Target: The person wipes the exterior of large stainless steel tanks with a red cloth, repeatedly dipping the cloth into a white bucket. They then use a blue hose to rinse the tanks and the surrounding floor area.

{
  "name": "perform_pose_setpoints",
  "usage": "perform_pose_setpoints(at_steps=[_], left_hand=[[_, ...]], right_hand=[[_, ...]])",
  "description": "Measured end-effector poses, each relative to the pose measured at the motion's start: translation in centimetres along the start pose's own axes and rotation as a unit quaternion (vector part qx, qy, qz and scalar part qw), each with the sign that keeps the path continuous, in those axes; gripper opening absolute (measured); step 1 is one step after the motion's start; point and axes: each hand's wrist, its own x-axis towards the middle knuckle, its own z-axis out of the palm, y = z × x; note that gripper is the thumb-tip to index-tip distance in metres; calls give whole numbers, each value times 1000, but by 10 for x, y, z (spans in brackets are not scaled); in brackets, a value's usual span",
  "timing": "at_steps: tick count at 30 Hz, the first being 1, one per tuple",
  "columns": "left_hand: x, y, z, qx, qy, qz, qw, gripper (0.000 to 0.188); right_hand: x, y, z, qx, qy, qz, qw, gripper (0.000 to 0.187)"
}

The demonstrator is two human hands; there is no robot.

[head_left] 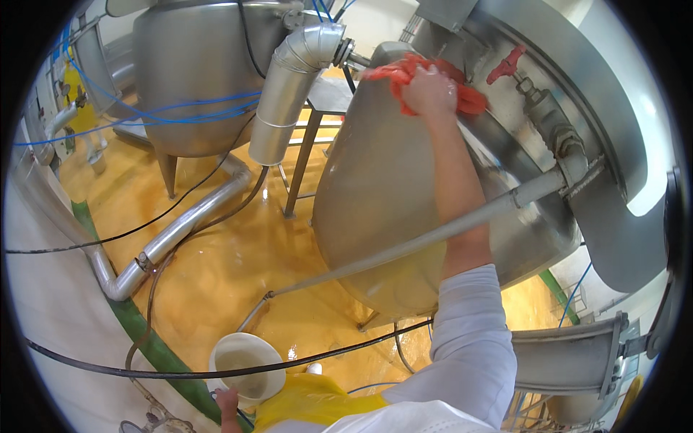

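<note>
Nearest, at the lower edge left of centre, the left hand grips the near rim of a round white plastic bucket, fingers closed on it; the bucket hangs low above the glossy orange-yellow floor, with a yellow apron just to its right. A black hose crosses in front of the bucket, and a green floor strip runs beside it.

Farther in, the right arm, in a white sleeve pushed back to bare the forearm, rises almost straight away from the body. It crosses a thin grey metal rod that slants from lower left to upper right.

At the far end of that arm, the right hand lies palm down, pressing a crumpled red-orange cloth flat against the upper shoulder of a large rounded stainless steel vessel. The cloth spreads to both sides of the hand, its long axis running left to right across the curve of the vessel. The right hand alone reaches it; the left is well apart.

Just right of the cloth is a red valve handle. Far left stand a second steel tank and a bent silver duct.
</note>
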Motion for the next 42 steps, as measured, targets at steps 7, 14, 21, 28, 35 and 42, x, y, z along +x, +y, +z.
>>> perform_pose_setpoints(at_steps=[7,14,21,28,35,42], left_hand=[[6,-3,-5,-17,-16,29,999,63],[10,13,-4,11,-51,20,998,65],[6,16,2,4,-30,32,999,71],[2,0,-2,43,-28,30,998,72],[-27,-29,-11,-15,-2,27,1000,64],[-36,-70,3,-61,27,-36,997,57]], right_hand=[[16,-9,13,-59,-15,-76,995,56],[-41,70,-39,60,-67,-3,996,51],[-184,97,-47,-61,177,-27,982,50],[-164,6,66,-108,48,-181,976,41],[-342,-79,310,-207,-188,-418,864,43],[-355,-84,268,-286,-278,-495,772,44]])
